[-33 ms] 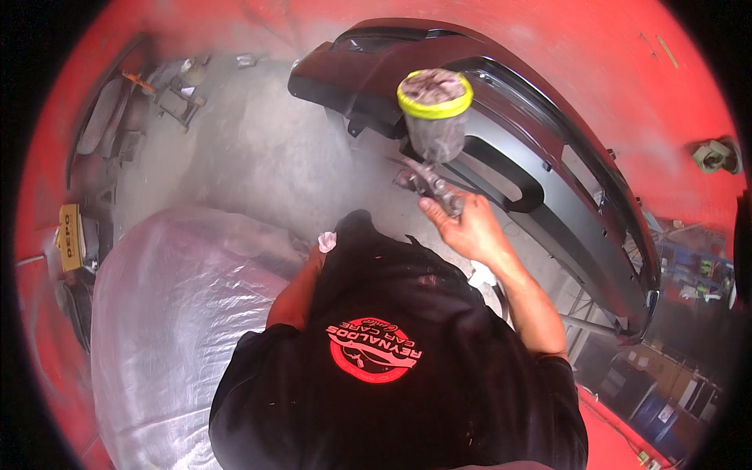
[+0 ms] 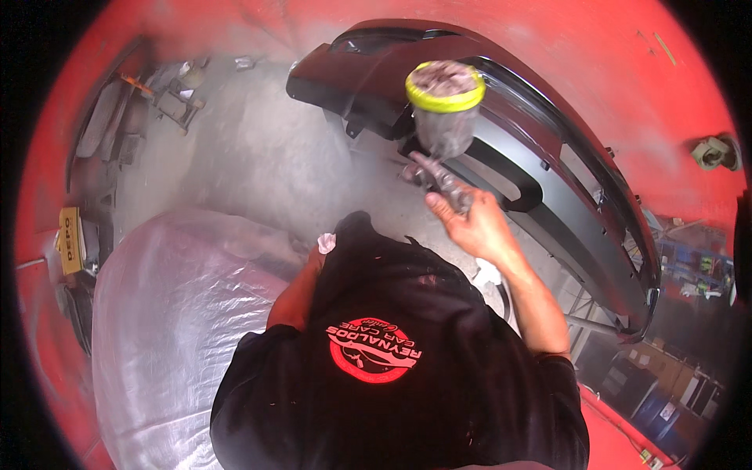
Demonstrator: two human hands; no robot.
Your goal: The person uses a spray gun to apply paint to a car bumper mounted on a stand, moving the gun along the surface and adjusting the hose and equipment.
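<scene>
A spray gun [image 2: 440,182] with a paint cup [image 2: 445,129] on top is gripped in my right hand [image 2: 479,225], fingers wrapped round its handle. The cup is grey and translucent, with a yellow ring about its paint-stained top. Just beyond stands a large dark car bumper [image 2: 548,176], glossy maroon-black above and matt grey along its inner side. Some gap seems to separate gun and bumper, but how much I cannot tell. My left hand [image 2: 316,258], mostly hidden behind my black shirt, holds a crumpled white wad [image 2: 327,243], of cloth or paper, beside my body.
Plastic sheeting [image 2: 180,329] covers a large rounded shape on my left. An orange-handled floor jack [image 2: 174,108] stands at the far left, near a cardboard box [image 2: 72,239]. A pale hose [image 2: 503,296] hangs below my right forearm. Shelves and bins [image 2: 658,392] line the lower right.
My right hand has moved slightly to the right with the spray gun, and its cup has shifted up and right across the bumper. My left hand has not moved.
</scene>
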